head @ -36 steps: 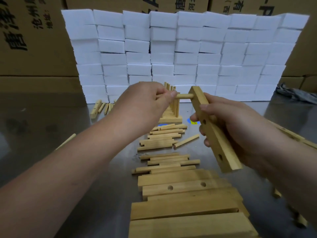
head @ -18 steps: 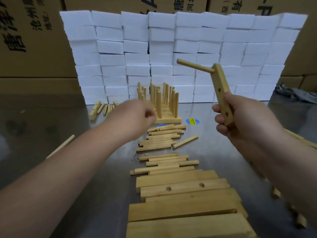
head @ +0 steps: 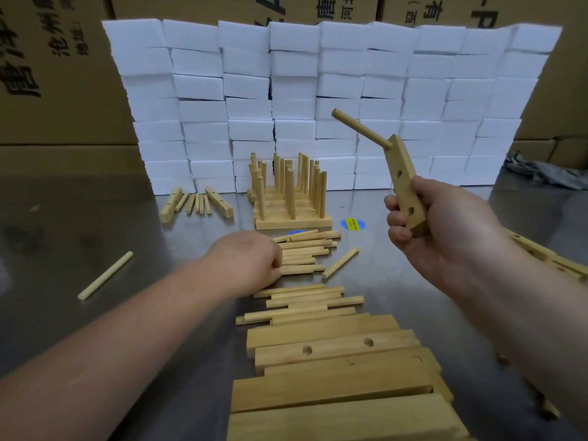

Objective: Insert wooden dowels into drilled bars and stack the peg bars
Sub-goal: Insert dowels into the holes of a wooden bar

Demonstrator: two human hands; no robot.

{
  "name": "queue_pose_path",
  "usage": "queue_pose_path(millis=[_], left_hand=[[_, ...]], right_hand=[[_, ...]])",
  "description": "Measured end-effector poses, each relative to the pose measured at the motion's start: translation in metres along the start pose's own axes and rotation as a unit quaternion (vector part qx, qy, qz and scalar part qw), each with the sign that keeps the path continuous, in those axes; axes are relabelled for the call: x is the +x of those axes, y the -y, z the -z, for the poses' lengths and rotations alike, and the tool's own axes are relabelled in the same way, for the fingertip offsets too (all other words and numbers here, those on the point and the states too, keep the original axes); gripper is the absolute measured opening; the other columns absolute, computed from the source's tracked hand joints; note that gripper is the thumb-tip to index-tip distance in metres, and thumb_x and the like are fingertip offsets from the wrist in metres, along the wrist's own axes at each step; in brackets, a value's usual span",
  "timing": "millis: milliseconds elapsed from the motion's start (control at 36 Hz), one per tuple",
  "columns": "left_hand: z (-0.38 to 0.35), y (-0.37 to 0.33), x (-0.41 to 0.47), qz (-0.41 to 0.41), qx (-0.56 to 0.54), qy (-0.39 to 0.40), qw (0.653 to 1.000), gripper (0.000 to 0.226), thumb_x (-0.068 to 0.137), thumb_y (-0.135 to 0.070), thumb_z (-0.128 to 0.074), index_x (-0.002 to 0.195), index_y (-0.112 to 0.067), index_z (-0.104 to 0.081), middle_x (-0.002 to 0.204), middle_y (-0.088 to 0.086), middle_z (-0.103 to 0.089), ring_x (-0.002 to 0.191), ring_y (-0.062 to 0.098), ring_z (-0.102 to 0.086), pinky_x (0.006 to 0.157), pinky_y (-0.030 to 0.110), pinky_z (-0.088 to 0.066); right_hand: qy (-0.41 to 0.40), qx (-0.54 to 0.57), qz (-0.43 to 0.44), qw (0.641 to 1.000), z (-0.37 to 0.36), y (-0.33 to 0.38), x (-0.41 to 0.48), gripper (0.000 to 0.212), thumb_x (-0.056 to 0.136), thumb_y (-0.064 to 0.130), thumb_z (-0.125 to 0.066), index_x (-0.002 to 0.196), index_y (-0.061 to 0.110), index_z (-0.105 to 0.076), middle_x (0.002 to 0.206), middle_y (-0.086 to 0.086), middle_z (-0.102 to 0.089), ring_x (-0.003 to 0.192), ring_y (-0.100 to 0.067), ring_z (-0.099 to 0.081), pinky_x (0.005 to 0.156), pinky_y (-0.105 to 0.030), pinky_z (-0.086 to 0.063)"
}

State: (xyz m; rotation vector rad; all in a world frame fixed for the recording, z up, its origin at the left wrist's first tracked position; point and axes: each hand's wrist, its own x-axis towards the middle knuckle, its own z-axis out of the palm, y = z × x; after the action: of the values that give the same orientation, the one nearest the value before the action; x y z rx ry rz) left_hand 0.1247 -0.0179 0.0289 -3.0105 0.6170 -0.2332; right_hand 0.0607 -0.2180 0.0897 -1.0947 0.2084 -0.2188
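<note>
One dowel (head: 361, 128) juts up-left, bar (head: 404, 179) near upright in rt hand (head: 439, 230).

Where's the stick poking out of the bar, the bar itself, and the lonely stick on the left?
Poking stick (head: 361, 128): head view, middle of its shaft.
Held bar (head: 401, 160): head view, upper part of its front face.
Lonely stick (head: 105, 275): head view, middle of its shaft.

Dim even light, soft sheen on table (head: 95, 224), edges bowed
</note>
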Motion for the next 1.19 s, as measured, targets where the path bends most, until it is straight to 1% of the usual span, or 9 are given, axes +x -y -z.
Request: queue_pose_path(millis=[139,278,333,417,556,639,722,889,1194], left_hand=[[-0.001,-0.002,0.0,-0.019,0.037,-0.015,0.999,0.033,0.09,-0.026,-0.045,0.057,-0.022,-0.05,0.064,-0.006,-0.051,0.067,0.015,-0.051,0.057,0.025,-0.041],[0.005,-0.003,-0.003,-0.025,0.014,-0.049,0.998,0.022,0.093,-0.033,-0.046,0.097,-0.025,-0.066,0.101,-0.007,-0.052,0.088,0.015,-0.053,0.069,0.029,-0.046],[0.016,-0.006,-0.005,0.0,-0.068,-0.085,0.994,0.015,0.092,-0.035,-0.049,0.095,-0.028,-0.062,0.099,-0.009,-0.054,0.082,0.012,-0.055,0.066,0.027,-0.046],[0.04,-0.012,-0.012,0.019,-0.227,-0.151,0.962,0.011,0.089,-0.035,-0.053,0.078,-0.034,-0.054,0.076,-0.014,-0.059,0.059,0.004,-0.054,0.048,0.021,-0.038],[0.067,-0.029,-0.029,-0.022,-0.338,-0.224,0.914,0.014,0.084,-0.035,-0.05,0.071,-0.036,-0.055,0.065,-0.021,-0.056,0.06,0.002,-0.05,0.053,0.026,-0.04],[0.072,-0.038,-0.034,-0.044,-0.34,-0.244,0.907,0.017,0.086,-0.036,-0.047,0.07,-0.04,-0.053,0.065,-0.026,-0.054,0.061,-0.004,-0.047,0.053,0.023,-0.032],[0.07,-0.04,-0.035,-0.043,-0.327,-0.264,0.906,0.014,0.089,-0.033,-0.049,0.078,-0.038,-0.056,0.06,-0.016,-0.052,0.063,-0.004,-0.046,0.052,0.022,-0.03],[0.067,-0.037,-0.032,-0.043,-0.336,-0.296,0.893,0.017,0.09,-0.033,-0.051,0.076,-0.042,-0.054,0.061,-0.009,-0.055,0.063,0.005,-0.048,0.055,0.027,-0.039],[0.068,-0.042,-0.037,-0.086,-0.273,-0.309,0.907,0.018,0.093,-0.026,-0.05,0.092,-0.019,-0.066,0.062,-0.014,-0.049,0.066,0.003,-0.048,0.058,0.019,-0.034]], right_hand=[[0.0,-0.009,-0.006,1.0,-0.001,-0.002,0.0,0.016,0.098,0.018,-0.041,0.095,0.007,-0.052,0.067,-0.006,-0.052,0.039,-0.01,-0.039,0.034,-0.016,-0.031],[-0.007,-0.021,-0.004,1.0,0.0,-0.003,0.0,0.016,0.098,0.018,-0.042,0.093,0.008,-0.053,0.067,-0.005,-0.054,0.04,-0.01,-0.04,0.034,-0.016,-0.032],[-0.012,-0.029,-0.005,0.999,-0.001,-0.003,-0.001,0.016,0.098,0.018,-0.042,0.092,0.007,-0.053,0.067,-0.005,-0.055,0.04,-0.011,-0.041,0.034,-0.015,-0.033],[-0.018,-0.043,-0.005,0.999,0.0,-0.004,-0.001,0.018,0.098,0.018,-0.042,0.089,0.008,-0.053,0.067,-0.005,-0.057,0.044,-0.011,-0.044,0.035,-0.015,-0.035],[0.001,-0.051,-0.002,0.999,-0.001,-0.005,-0.005,0.018,0.098,0.017,-0.042,0.087,0.009,-0.054,0.067,-0.004,-0.059,0.041,-0.01,-0.048,0.037,-0.016,-0.039],[0.038,-0.051,0.007,0.998,-0.003,-0.006,-0.01,0.019,0.098,0.016,-0.04,0.09,0.017,-0.057,0.066,-0.005,-0.058,0.039,-0.009,-0.048,0.038,-0.018,-0.04],[0.076,-0.052,0.016,0.996,-0.005,-0.008,-0.016,0.022,0.099,0.014,-0.038,0.092,0.022,-0.058,0.067,-0.005,-0.058,0.039,-0.009,-0.047,0.038,-0.018,-0.041],[0.117,-0.081,0.042,0.989,-0.009,-0.01,-0.023,0.028,0.099,0.012,-0.035,0.095,0.024,-0.06,0.07,-0.004,-0.059,0.038,-0.01,-0.045,0.036,-0.018,-0.037],[0.127,-0.128,0.061,0.982,-0.009,-0.01,-0.028,0.03,0.098,0.012,-0.036,0.089,0.028,-0.059,0.074,-0.004,-0.058,0.039,-0.007,-0.042,0.035,-0.019,-0.035]])
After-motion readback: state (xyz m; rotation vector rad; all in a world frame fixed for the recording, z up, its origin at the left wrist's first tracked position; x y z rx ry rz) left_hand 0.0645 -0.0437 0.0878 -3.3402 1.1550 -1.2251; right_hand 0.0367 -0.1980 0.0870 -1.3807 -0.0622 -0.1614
